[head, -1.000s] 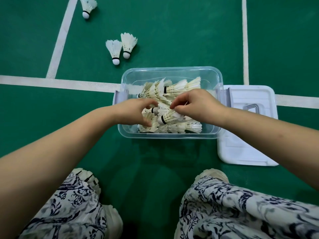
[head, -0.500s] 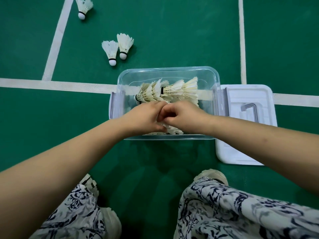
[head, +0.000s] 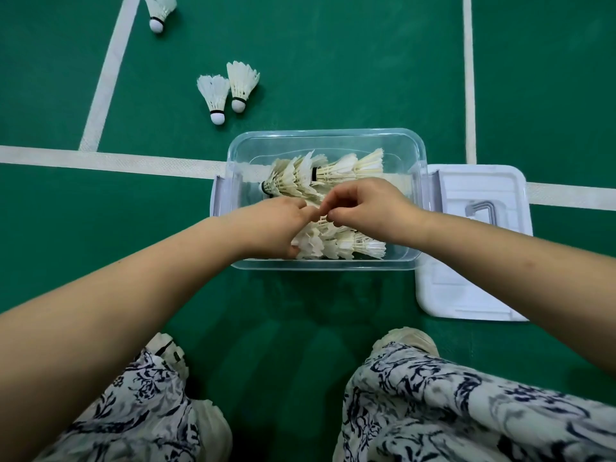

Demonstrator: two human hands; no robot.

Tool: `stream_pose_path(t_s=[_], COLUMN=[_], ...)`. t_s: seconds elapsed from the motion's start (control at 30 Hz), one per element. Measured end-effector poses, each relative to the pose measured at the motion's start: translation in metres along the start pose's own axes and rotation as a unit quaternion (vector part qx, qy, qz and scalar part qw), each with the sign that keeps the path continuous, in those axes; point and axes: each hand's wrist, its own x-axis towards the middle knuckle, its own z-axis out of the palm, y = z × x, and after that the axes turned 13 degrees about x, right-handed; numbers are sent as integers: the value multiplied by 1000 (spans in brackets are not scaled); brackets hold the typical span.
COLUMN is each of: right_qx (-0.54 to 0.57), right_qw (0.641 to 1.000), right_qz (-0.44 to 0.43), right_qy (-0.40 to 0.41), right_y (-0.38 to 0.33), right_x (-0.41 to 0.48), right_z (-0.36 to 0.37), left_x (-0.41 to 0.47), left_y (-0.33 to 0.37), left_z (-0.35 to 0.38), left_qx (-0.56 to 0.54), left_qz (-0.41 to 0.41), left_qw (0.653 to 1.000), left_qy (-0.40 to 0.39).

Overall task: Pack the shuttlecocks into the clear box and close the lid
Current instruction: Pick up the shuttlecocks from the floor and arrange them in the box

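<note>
Clear box (head: pixel 333 133): on floor (head: pixel 350 61), ahead of knees (head: pixel 433 388).
Packed shuttlecocks (head: pixel 336 171): inside box, lying sideways.
Lid (head: pixel 466 295): on floor, touching box's right side.
Loose pair (head: pixel 215 95): behind box, toward left.
Lone shuttlecock (head: pixel 160 8): farther back, left.

Indoor badminton court, sports-hall type. A green sports floor (head: pixel 333 61) with a slight sheen fills the whole view. White painted court lines cross it: a wide line (head: pixel 100 160) runs left to right and passes under the clear box (head: pixel 326 136), a narrower line (head: pixel 468 78) runs to the far side on the right, and a slanted line (head: pixel 106 78) meets the wide one at far left. Loose shuttlecocks (head: pixel 213 95) lie on the floor, far left of the box. Stacked shuttlecocks (head: pixel 350 166) lie inside the box. Everything sits straight on the floor.
</note>
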Motion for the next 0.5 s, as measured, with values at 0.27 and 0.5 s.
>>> stream_pose_path(t_s=[0.27, 0.5], right_qx=[3, 5], right_qw=[999, 999], right_qz=[3, -7], right_qy=[33, 43], right_y=[-1, -5], right_x=[4, 8], right_z=[-8, -18], left_x=[1, -11], left_y=[-3, -19], left_z=[13, -6], left_qx=[74, 11], left_qz=[19, 9], left_qw=[997, 999], left_qy=[22, 40])
